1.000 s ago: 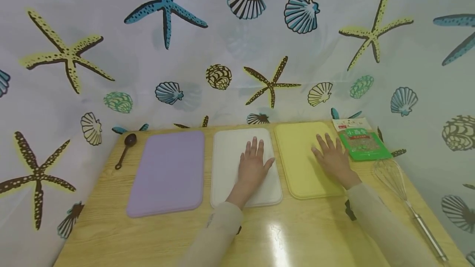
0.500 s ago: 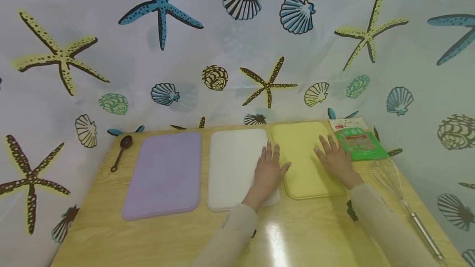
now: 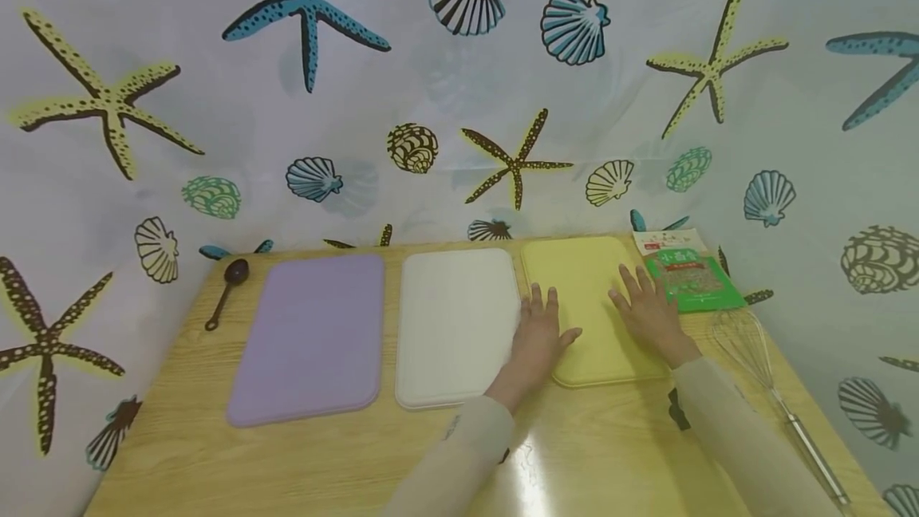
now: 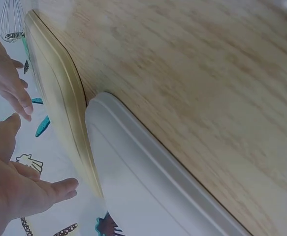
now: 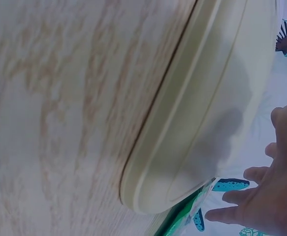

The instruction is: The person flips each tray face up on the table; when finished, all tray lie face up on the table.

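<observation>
My left hand hovers over the seam between the white board and the yellow board, its fingers extended and thumb out to the right. Above the right part of the yellow board is my right hand, fingers spread, with its shadow falling on the board in the right wrist view. Neither hand holds anything. All three boards are flat, with rounded corners; the purple board lies left of the white one. The left wrist view shows my left hand apart from the boards' surfaces.
A dark brown spoon lies at the far left of the wooden table. Right of the yellow board are a green packet and a wire whisk. A shell-and-starfish-patterned cloth hangs behind the table.
My left hand has moved right, from over the white board to its border with the yellow one. My right hand has stayed over the yellow board. The head view has shifted slightly.
</observation>
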`<state>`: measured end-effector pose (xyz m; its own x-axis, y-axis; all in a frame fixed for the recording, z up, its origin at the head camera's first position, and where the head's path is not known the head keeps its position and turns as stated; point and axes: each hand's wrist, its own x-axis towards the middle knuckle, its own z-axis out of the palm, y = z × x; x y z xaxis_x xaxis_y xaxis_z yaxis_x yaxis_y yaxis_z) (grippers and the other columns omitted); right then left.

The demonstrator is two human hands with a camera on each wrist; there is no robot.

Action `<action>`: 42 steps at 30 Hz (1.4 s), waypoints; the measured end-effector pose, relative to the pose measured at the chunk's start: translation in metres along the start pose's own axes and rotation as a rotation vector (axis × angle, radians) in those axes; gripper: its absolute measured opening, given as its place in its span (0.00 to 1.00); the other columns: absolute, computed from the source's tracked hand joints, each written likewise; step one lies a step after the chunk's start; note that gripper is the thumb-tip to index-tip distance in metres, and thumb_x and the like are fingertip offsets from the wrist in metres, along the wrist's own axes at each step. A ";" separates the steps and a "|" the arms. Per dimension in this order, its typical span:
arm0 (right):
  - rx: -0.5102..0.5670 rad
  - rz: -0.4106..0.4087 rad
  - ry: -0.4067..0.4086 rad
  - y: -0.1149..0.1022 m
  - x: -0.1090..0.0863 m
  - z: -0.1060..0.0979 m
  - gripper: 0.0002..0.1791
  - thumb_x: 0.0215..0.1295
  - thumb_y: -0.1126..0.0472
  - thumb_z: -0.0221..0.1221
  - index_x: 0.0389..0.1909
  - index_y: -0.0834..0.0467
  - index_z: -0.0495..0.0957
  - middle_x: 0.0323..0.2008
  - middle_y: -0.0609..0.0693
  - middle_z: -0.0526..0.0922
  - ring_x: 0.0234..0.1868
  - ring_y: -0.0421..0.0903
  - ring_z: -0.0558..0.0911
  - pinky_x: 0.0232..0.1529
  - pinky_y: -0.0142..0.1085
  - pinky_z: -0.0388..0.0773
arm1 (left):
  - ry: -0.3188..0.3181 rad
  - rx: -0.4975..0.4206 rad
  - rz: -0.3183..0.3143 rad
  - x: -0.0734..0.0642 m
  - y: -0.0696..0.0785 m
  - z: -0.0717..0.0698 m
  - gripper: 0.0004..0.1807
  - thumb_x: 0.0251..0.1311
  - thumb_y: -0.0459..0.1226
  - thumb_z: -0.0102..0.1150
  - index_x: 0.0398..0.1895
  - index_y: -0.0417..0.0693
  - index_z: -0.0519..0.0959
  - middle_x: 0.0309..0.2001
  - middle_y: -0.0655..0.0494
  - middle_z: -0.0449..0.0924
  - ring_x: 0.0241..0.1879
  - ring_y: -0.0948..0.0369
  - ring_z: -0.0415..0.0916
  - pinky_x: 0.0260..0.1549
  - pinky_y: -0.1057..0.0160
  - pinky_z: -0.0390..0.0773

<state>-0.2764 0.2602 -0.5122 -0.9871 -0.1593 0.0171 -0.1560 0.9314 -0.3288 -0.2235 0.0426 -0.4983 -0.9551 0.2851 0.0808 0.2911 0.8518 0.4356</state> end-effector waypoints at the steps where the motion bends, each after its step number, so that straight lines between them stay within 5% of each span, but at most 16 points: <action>1: 0.001 0.001 -0.002 0.000 0.000 0.000 0.34 0.77 0.45 0.36 0.75 0.60 0.44 0.72 0.72 0.45 0.67 0.79 0.47 0.54 0.80 0.46 | -0.001 -0.012 -0.002 0.001 0.001 0.000 0.43 0.65 0.54 0.51 0.74 0.38 0.50 0.73 0.33 0.43 0.70 0.36 0.50 0.62 0.49 0.64; 16: 0.014 0.019 0.001 0.000 0.004 0.008 0.34 0.77 0.48 0.39 0.74 0.64 0.47 0.69 0.75 0.49 0.66 0.80 0.51 0.56 0.76 0.54 | -0.016 -0.017 -0.039 0.004 0.003 0.015 0.45 0.62 0.52 0.56 0.72 0.33 0.53 0.70 0.28 0.51 0.69 0.37 0.54 0.67 0.48 0.58; 27: 0.023 -0.025 0.011 0.004 0.004 0.016 0.33 0.77 0.52 0.42 0.72 0.70 0.48 0.67 0.80 0.50 0.64 0.80 0.54 0.63 0.70 0.51 | -0.029 -0.040 -0.120 0.004 0.005 0.024 0.45 0.59 0.50 0.62 0.71 0.32 0.56 0.69 0.28 0.54 0.67 0.39 0.59 0.65 0.51 0.64; 33: 0.039 0.013 -0.015 0.006 0.003 0.016 0.34 0.77 0.51 0.43 0.71 0.72 0.50 0.65 0.83 0.47 0.60 0.83 0.57 0.56 0.72 0.59 | -0.033 0.003 -0.114 0.006 0.005 0.030 0.45 0.55 0.49 0.65 0.68 0.30 0.60 0.69 0.29 0.56 0.66 0.42 0.61 0.65 0.53 0.65; 42: 0.047 0.029 0.018 0.002 0.006 0.007 0.33 0.73 0.52 0.51 0.65 0.75 0.60 0.57 0.81 0.66 0.56 0.78 0.67 0.53 0.68 0.69 | -0.020 -0.070 -0.147 0.008 0.007 0.029 0.42 0.53 0.47 0.66 0.64 0.27 0.65 0.70 0.32 0.54 0.64 0.46 0.60 0.65 0.56 0.66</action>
<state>-0.2826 0.2586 -0.5191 -0.9918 -0.1259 0.0241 -0.1257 0.9192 -0.3732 -0.2272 0.0637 -0.5209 -0.9856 0.1690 -0.0055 0.1434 0.8526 0.5026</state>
